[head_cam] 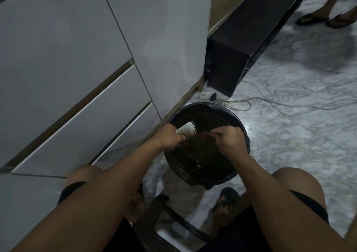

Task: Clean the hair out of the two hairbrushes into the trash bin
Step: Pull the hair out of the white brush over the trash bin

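Note:
A round black trash bin [241, 130] lined with a dark bag stands on the floor against the cabinet base. Over its opening my left hand [171, 137] grips the handle end of a pale white hairbrush [187, 129], bristles turned to the right. My right hand [229, 139] pinches a brown clump of hair [201, 139] that stretches from the brush across to my fingers. A second hairbrush is not visible in this view.
White cabinet doors and drawers [87, 78] fill the left. A dark low unit [243, 45] stands behind the bin, with white cables [270, 101] trailing over the marble floor. Another person's sandalled feet [326, 20] are at the top right. A dark stool [170, 221] sits between my knees.

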`<state>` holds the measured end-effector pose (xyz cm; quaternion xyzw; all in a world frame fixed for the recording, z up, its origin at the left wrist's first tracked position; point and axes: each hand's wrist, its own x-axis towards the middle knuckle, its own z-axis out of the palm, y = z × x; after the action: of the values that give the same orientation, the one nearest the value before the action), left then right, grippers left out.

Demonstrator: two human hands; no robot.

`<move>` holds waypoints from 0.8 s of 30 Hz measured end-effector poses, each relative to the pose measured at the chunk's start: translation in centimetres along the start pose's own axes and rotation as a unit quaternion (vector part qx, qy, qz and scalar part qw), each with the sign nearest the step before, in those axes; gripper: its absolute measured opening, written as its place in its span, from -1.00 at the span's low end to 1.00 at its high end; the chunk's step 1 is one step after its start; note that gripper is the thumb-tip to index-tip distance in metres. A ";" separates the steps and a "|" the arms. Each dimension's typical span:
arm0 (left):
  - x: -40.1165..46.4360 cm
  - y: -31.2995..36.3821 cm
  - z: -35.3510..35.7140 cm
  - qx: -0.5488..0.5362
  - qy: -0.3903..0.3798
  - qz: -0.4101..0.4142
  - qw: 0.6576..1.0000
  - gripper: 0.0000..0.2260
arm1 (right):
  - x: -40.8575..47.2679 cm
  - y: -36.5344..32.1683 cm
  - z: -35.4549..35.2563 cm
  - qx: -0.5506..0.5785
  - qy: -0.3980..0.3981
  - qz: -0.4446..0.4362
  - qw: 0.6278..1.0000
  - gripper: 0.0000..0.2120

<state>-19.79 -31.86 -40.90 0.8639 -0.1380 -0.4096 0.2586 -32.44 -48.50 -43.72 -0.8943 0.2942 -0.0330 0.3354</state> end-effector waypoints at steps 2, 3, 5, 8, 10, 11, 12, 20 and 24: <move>0.0 -0.2 -0.1 -0.011 -0.006 -0.003 1.000 -0.74 | -0.1 -0.3 -0.2 0.021 -0.039 0.002 0.999 -0.82; 0.0 -0.1 -0.2 -0.016 -0.011 -0.002 1.000 -0.75 | -0.3 -0.6 -0.2 0.042 -0.066 -0.005 0.997 -0.76; -0.1 0.2 -0.1 -0.027 -0.019 0.005 0.999 -0.79 | -0.8 -1.6 -0.1 0.096 -0.123 -0.001 0.988 -0.54; -0.1 0.9 0.3 -0.039 -0.013 0.015 0.999 -0.84 | -1.2 -2.4 0.6 0.161 -0.158 0.034 0.974 -0.35; 0.0 1.1 0.7 -0.059 -0.015 0.014 0.998 -0.83 | -1.2 -2.6 0.9 0.166 -0.128 0.049 0.977 -0.34; 0.1 1.0 0.9 -0.070 -0.020 0.011 0.997 -0.83 | -1.1 -2.5 1.0 0.154 -0.109 0.050 0.981 -0.36; 0.1 1.0 1.1 -0.078 -0.025 0.006 0.997 -0.84 | -1.1 -2.4 1.0 0.137 -0.093 0.046 0.985 -0.38; -0.2 1.9 1.4 -0.093 -0.038 -0.003 0.995 -0.77 | -1.5 -1.9 0.9 0.037 0.000 -0.043 0.998 -0.85; 0.0 1.6 1.1 -0.075 -0.021 0.006 0.997 -0.76 | -0.7 -1.6 -0.1 0.000 0.002 0.004 1.000 -0.90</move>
<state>-20.64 -33.55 -40.58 0.8324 -0.1173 -0.4352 0.3225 -32.27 -47.20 -42.56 -0.8931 0.2983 -0.0340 0.3351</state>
